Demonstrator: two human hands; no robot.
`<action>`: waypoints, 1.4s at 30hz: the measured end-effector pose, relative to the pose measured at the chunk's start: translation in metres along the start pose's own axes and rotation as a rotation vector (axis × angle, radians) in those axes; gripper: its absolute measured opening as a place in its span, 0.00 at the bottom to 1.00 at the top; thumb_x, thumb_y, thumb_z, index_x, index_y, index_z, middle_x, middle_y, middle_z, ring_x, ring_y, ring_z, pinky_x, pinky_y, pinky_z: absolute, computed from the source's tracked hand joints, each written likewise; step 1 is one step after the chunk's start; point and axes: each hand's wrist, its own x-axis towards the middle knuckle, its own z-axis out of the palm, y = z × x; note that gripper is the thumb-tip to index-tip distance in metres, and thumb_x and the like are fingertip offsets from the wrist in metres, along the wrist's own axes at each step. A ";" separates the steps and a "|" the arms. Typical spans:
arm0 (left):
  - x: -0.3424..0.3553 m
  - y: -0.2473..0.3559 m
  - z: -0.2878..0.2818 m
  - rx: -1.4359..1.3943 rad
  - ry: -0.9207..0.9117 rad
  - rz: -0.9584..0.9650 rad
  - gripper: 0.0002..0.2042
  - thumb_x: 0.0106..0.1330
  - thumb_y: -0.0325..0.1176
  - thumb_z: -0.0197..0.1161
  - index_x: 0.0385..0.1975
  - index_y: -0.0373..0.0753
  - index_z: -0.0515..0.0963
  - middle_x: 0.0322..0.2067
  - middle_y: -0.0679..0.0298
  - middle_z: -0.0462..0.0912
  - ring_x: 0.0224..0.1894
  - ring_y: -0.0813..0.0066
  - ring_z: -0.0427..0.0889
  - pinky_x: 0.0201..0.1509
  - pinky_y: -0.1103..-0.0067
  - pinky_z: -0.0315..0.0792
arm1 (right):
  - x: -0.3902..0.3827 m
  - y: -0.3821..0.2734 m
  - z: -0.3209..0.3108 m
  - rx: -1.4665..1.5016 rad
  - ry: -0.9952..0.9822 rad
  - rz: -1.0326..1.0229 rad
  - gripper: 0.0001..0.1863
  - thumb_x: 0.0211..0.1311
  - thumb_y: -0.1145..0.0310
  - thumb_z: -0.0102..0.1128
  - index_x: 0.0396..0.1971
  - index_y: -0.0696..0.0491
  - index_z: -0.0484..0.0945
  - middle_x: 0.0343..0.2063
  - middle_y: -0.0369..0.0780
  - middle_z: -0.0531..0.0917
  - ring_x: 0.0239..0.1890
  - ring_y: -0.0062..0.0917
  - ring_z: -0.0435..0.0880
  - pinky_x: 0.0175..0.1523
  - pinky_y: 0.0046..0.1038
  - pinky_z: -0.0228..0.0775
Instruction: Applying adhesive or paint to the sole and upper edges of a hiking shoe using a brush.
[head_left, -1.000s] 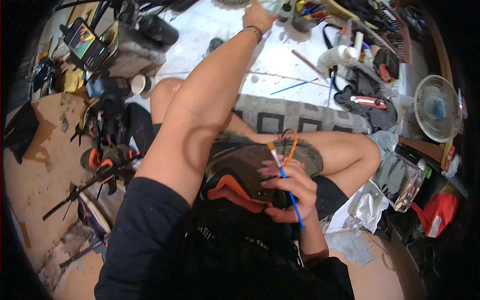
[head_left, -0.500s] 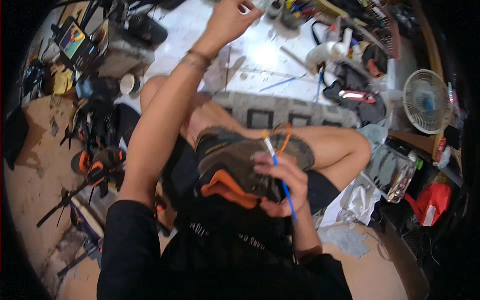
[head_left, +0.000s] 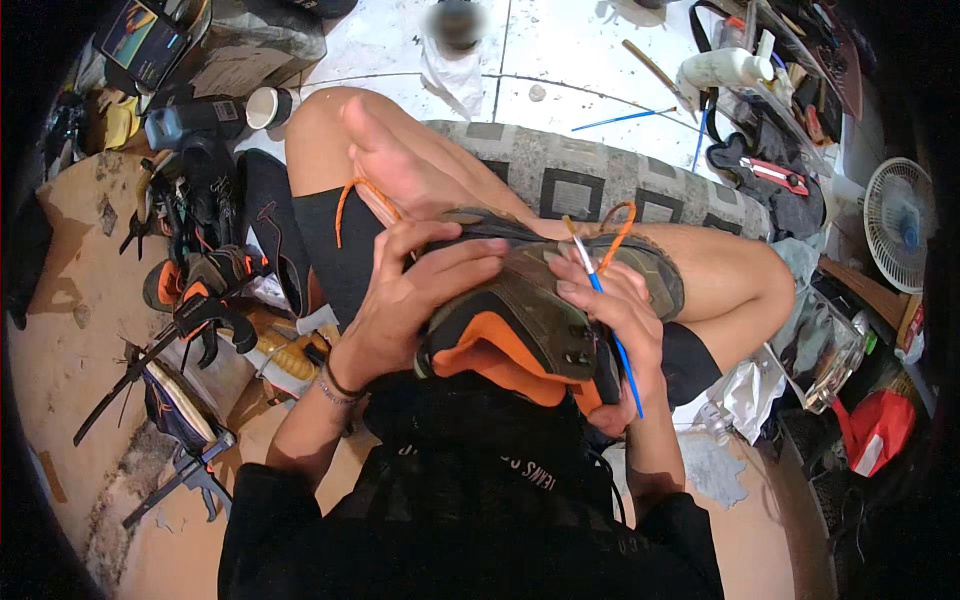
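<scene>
A dark camouflage-patterned shoe (head_left: pixel 540 285) with an orange lining lies in my lap, its opening toward me. My left hand (head_left: pixel 400 295) wraps the shoe's left side, fingers laid across its top. On the other side, my right hand (head_left: pixel 630 305) grips the shoe and also keeps a thin blue-handled paintbrush (head_left: pixel 623 350) between its fingers. The brush's bristles point away from me, over the shoe. Orange laces (head_left: pixel 622 235) loop out beyond the shoe on both sides. My fingers hide parts of its sides, and its sole is out of sight.
Clamps (head_left: pixel 205 320) and other shoes (head_left: pixel 180 405) lie at my left, by a white cup (head_left: pixel 268 107). A patterned cushion (head_left: pixel 600 185) rests beyond my legs. Another blue brush (head_left: pixel 625 119), a white bottle (head_left: pixel 725 68), a red cutter (head_left: pixel 775 175) and a fan (head_left: pixel 897 225) are farther right.
My left hand has come back from the far floor area to the shoe and now holds it. My right hand still has the paintbrush. The view has shifted slightly.
</scene>
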 end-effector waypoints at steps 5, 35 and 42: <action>0.013 -0.011 0.008 0.082 0.084 0.154 0.17 0.54 0.43 0.70 0.45 0.52 0.87 0.52 0.80 0.87 0.53 0.68 0.70 0.61 0.66 0.60 | -0.007 0.007 -0.001 -0.038 -0.042 -0.050 0.53 0.53 0.17 0.43 0.41 0.61 0.84 0.47 0.53 0.87 0.54 0.45 0.85 0.65 0.43 0.61; 0.008 -0.026 0.031 -0.082 0.346 0.118 0.13 0.55 0.39 0.73 0.41 0.53 0.85 0.49 0.76 0.88 0.40 0.69 0.65 0.46 0.77 0.62 | 0.005 0.010 -0.002 0.024 0.096 0.045 0.54 0.60 0.21 0.35 0.41 0.65 0.82 0.42 0.55 0.86 0.51 0.49 0.84 0.65 0.49 0.62; 0.016 -0.028 0.027 -0.103 0.290 0.247 0.06 0.61 0.35 0.69 0.37 0.50 0.82 0.47 0.75 0.90 0.37 0.69 0.62 0.44 0.76 0.60 | 0.011 0.015 -0.013 -0.018 -0.052 0.010 0.55 0.58 0.18 0.34 0.36 0.64 0.83 0.39 0.52 0.88 0.47 0.44 0.86 0.65 0.45 0.61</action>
